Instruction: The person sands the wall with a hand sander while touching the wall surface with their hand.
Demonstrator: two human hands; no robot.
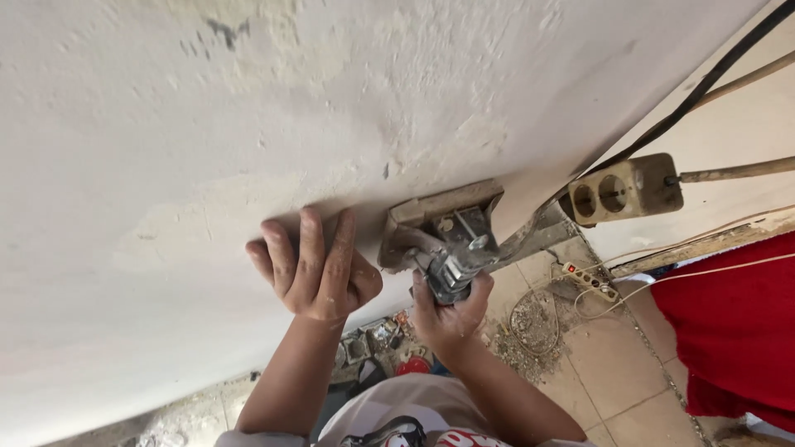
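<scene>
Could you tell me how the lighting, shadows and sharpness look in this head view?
Head view: even, soft daylight on the white wall, no glare; the left hand and the power tool in the right hand cast faint shadows; the centre is sharp, and wide-angle distortion tilts the wall socket.

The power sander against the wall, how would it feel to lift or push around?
The sander looks metal-bodied, so probably heavy for its size. Its flat pad lies on the wall, so it likely slides rather than rolls. The right hand grips it; its cable probably drags floppily.
</scene>
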